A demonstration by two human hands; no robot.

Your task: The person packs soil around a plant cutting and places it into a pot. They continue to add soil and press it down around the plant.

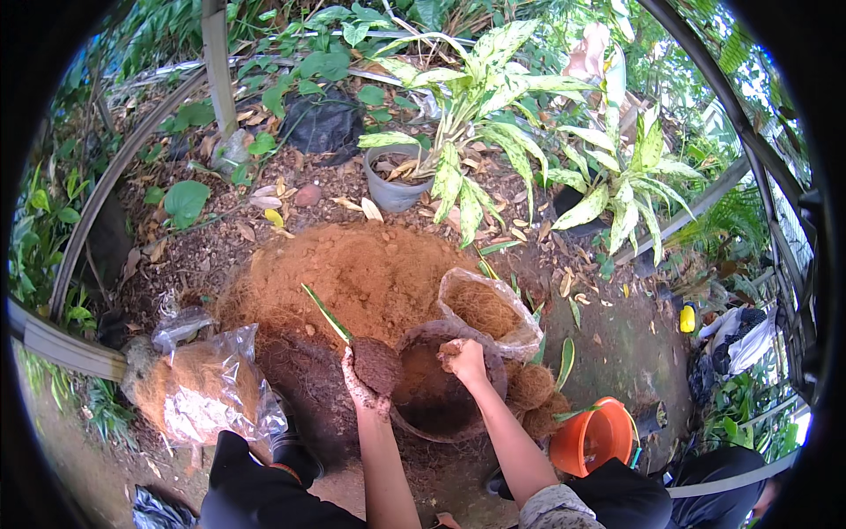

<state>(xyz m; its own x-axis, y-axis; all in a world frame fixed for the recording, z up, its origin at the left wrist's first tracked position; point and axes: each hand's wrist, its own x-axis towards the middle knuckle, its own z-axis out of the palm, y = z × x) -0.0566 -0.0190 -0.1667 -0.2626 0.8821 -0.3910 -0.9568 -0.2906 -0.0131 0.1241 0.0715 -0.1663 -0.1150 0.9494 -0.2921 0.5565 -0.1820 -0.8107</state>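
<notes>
My left hand (363, 387), smeared with wet soil, holds a dark brown root ball (376, 366) from its left side and below. One long green leaf with pale edges (327, 314) sticks out of the ball's upper left. Just to the right is a round tub (439, 433) with dark, wet soil and brownish water in it. Over its upper right part is my right hand (462, 360), fingers curled and coated in brown; whether something lies inside them is hidden. A heap of orange-brown coir dust (344, 264) spreads beyond both hands.
An open plastic bag of coconut fibre (486, 307) leans at the tub's far right. Fibre-wrapped balls (531, 385) and an orange bucket (590, 436) sit rightward. Another fibre bag (211, 390) lies left. A grey pot (394, 182) stands beyond; another person (717, 479) is lower right.
</notes>
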